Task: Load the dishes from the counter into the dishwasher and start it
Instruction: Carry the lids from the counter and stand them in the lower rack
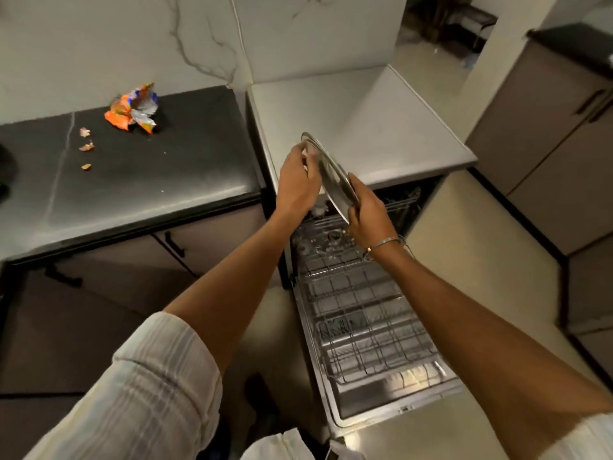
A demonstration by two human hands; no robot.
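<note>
Both hands hold one round steel plate (331, 175), tilted on edge in the air. The left hand (298, 180) grips its upper rim, fingers curled over the far side. The right hand (368, 212) pinches the lower rim, thumb on the near face; its wrist wears a thin metal bangle (384, 243). Each grip is closed on the plate, neither spread.

The plate hangs over the gap where the pale tabletop (365, 127) ends and the dishwasher (408, 200) opens beneath it. That tabletop's front edge runs just behind the right hand.

Below the hands, the wire rack (361, 323) is pulled out over the lowered door (398, 406). Most of its rows of upright prongs stand free. Something small and pale sits at the rack's far end, too blurred to tell.

To the left lies a dark tabletop (132, 180), with a rounded front edge and drawers below. On it, well apart from the hands, sit a crumpled orange foil wrapper (134, 109) and a few small scraps (86, 147). Any print on the wrapper cannot be read.

Pale floor (481, 260) lies open to the right of the rack, edged by brown cabinets (547, 127). No brand or label is readable on the dishwasher.
</note>
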